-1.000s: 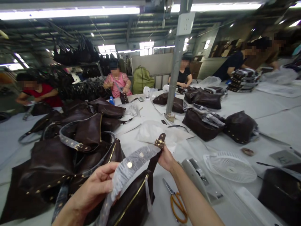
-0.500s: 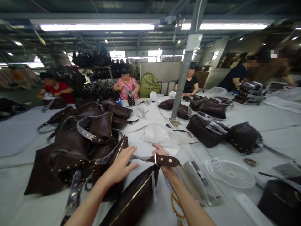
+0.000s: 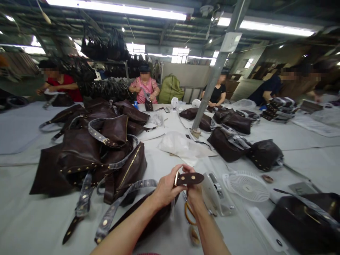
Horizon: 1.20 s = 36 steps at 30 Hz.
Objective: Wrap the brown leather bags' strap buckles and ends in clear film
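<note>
My left hand [image 3: 166,187] pinches a dark brown handbag strap [image 3: 191,178] right beside its gold buckle [image 3: 176,179]. Behind the pointed, studded strap end, my right hand [image 3: 194,191] is curled against the same strap, its fingertips partly hidden. Below both hands lies the brown handbag [image 3: 145,221], mostly covered by my left forearm. Its plastic-wrapped handle [image 3: 127,194] arches to the left of my left hand.
A heap of brown handbags [image 3: 79,147] covers the table's left side. To the right are a clear tape-dispenser-like object [image 3: 219,196], a white fan [image 3: 248,187] and more bags [image 3: 305,219]. A grey post [image 3: 212,81] rises mid-table. Orange-handled scissors [image 3: 189,214] lie beneath my right wrist. Several people work opposite.
My left hand, open and apart before, has moved right and closed on the strap by the buckle. The view has shifted slightly, and the bag's handle now arches up at left.
</note>
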Each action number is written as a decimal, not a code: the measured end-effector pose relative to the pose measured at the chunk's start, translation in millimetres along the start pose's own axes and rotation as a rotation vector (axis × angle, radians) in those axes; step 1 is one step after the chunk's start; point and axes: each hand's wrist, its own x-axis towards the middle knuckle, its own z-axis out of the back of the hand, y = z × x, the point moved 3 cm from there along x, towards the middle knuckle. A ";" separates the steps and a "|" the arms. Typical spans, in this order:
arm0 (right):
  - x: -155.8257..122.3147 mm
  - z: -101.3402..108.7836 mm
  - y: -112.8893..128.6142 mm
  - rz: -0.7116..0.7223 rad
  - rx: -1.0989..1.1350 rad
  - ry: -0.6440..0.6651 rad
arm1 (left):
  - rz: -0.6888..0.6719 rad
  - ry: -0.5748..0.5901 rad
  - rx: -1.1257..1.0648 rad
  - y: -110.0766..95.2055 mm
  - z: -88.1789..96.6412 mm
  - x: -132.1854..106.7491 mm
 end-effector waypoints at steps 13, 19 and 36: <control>-21.3 -16.2 121.6 0.376 -0.633 0.263 | -0.005 -0.058 0.384 -33.6 6.6 -7.6; -17.2 -17.6 131.1 0.256 -0.444 0.302 | -0.117 -0.358 0.244 -33.4 30.1 -17.3; -37.9 -27.6 52.5 0.390 -0.542 0.414 | 0.187 -0.176 -0.060 -7.1 19.2 -14.0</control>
